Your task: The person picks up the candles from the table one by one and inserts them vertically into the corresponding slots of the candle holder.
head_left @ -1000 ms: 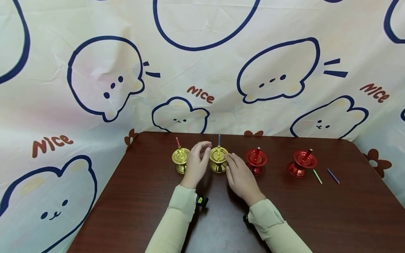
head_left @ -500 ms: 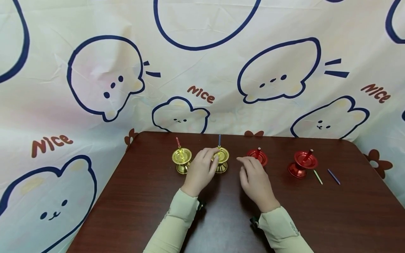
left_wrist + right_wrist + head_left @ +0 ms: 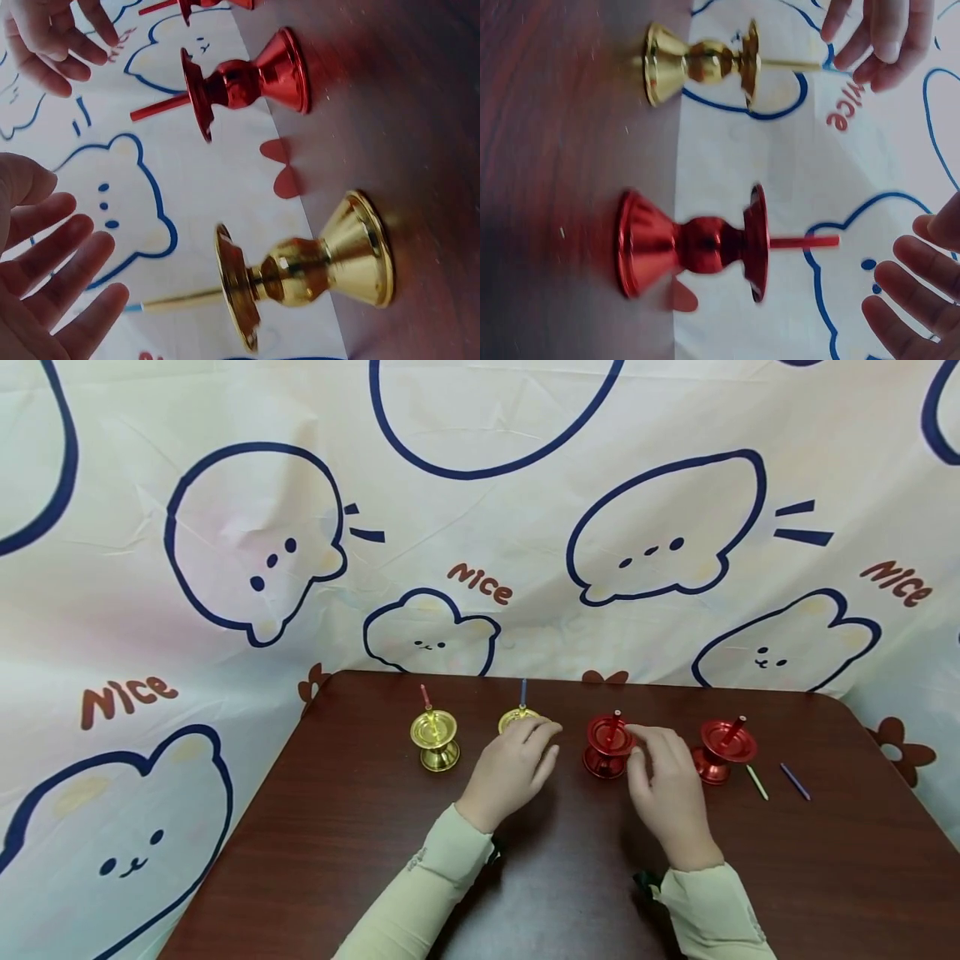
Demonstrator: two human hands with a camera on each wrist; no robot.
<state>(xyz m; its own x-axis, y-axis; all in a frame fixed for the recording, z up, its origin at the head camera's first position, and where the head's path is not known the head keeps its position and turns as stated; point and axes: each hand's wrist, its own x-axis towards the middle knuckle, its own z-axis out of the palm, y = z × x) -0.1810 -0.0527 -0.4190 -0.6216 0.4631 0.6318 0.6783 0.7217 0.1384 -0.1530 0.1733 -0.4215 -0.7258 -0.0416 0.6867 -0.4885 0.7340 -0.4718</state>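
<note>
In the head view my left hand (image 3: 507, 772) hovers between the second gold candle holder (image 3: 513, 720), partly hidden behind it, and the first red candle holder (image 3: 606, 747). Its fingers are loosely extended with nothing in them. A thin blue candle (image 3: 523, 692) stands upright in that gold holder. My right hand (image 3: 670, 793) is raised beside the first red holder, fingertips overlapping its dish edge in this view. The right wrist view shows those fingers (image 3: 904, 289) relaxed and apart from the bare tube of the red holder (image 3: 712, 244). The left gold holder (image 3: 436, 735) bears a pink candle (image 3: 425, 696).
Another red candle holder (image 3: 717, 753) stands behind my right hand, its tube bare. To its right a pale green candle (image 3: 757, 782) and a purple-blue candle (image 3: 795, 782) lie on the brown table (image 3: 555, 893). A printed cloth (image 3: 525, 527) hangs behind the table.
Both hands have moved right, from either side of the second gold holder towards the first red one. Neither carries anything, and the holders stay in place.
</note>
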